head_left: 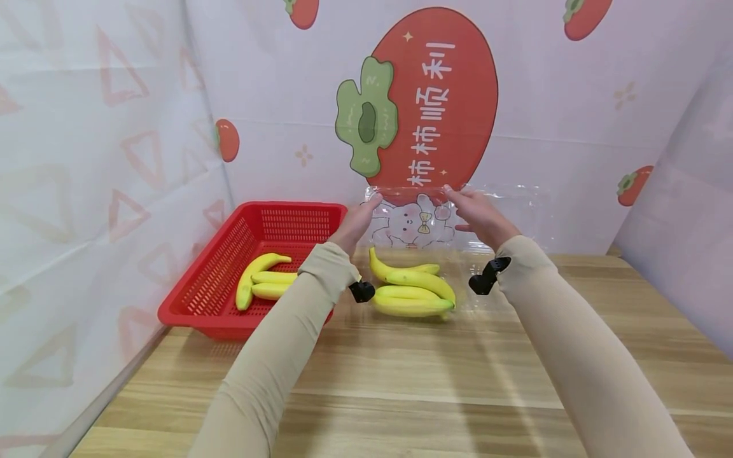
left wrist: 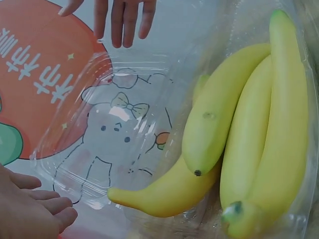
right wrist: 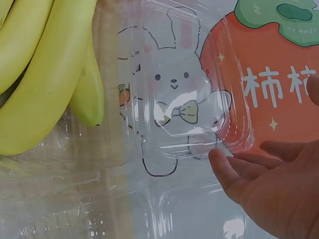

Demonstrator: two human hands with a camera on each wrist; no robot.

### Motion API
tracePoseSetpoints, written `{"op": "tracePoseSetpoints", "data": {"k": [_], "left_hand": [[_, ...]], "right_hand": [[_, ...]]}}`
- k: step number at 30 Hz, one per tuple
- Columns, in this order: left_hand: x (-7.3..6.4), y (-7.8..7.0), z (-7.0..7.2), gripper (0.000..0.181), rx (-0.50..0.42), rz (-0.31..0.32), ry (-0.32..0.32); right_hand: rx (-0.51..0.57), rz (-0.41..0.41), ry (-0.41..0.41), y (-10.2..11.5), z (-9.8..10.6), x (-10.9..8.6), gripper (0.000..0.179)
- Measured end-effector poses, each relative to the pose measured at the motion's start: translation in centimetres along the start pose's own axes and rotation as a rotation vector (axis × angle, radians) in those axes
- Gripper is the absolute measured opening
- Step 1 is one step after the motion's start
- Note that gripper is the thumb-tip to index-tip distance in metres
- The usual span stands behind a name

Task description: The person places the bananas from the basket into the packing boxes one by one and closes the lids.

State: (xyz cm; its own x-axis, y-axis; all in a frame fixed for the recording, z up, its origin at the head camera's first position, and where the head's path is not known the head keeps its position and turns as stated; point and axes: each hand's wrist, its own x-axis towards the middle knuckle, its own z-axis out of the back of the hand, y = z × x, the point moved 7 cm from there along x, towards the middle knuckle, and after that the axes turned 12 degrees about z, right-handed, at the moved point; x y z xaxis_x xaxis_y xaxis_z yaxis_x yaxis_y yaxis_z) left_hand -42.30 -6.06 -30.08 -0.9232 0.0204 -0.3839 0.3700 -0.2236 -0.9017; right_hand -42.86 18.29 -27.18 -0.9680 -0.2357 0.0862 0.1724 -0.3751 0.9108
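Note:
A clear plastic clamshell box holds several yellow bananas [head_left: 413, 299] on the wooden table, its transparent lid [left wrist: 124, 134] raised at the back. My left hand [head_left: 356, 222] is beside the lid's left edge, fingers relaxed and extended, holding nothing. At the opposite edge is my right hand [head_left: 480, 213], fingers loosely spread. In the right wrist view a fingertip of the right hand [right wrist: 269, 181] is close to the lid's corner; whether it touches I cannot tell. The left wrist view shows the left hand [left wrist: 35, 204] apart from the lid.
To the left stands a red slotted basket [head_left: 200, 312] with several bananas [head_left: 252, 280] in it. Another clear plastic container [right wrist: 199, 209] is at the right of the box. Behind hangs a printed cloth [head_left: 286, 76]; a white cloth wall [head_left: 86, 191] flanks the left side.

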Motion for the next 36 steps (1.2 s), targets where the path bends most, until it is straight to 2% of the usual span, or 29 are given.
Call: {"op": "tracePoseSetpoints", "data": {"k": [13, 20, 26, 32, 36], "left_hand": [[0.8, 0.6, -0.8, 0.076, -0.034, 0.032, 0.068], [0.3, -0.3, -0.4, 0.066, 0.004, -0.041, 0.094], [-0.5, -0.8, 0.1, 0.069, -0.006, -0.058, 0.074], [-1.4, -1.3, 0.3, 0.076, -0.024, -0.066, 0.043], [-2.1, -1.3, 0.5, 0.083, -0.029, -0.058, -0.014]], "right_hand": [[0.029, -0.053, -0.004, -1.4, 0.2, -0.1, 0.092], [0.057, -0.037, -0.028, -1.4, 0.6, -0.2, 0.088], [0.08, -0.015, -0.021, -0.6, 1.1, -0.7, 0.097], [0.099, 0.027, -0.004, 0.4, 1.4, -1.2, 0.092], [0.096, 0.041, 0.011, 1.0, 1.6, -1.9, 0.088]]}}
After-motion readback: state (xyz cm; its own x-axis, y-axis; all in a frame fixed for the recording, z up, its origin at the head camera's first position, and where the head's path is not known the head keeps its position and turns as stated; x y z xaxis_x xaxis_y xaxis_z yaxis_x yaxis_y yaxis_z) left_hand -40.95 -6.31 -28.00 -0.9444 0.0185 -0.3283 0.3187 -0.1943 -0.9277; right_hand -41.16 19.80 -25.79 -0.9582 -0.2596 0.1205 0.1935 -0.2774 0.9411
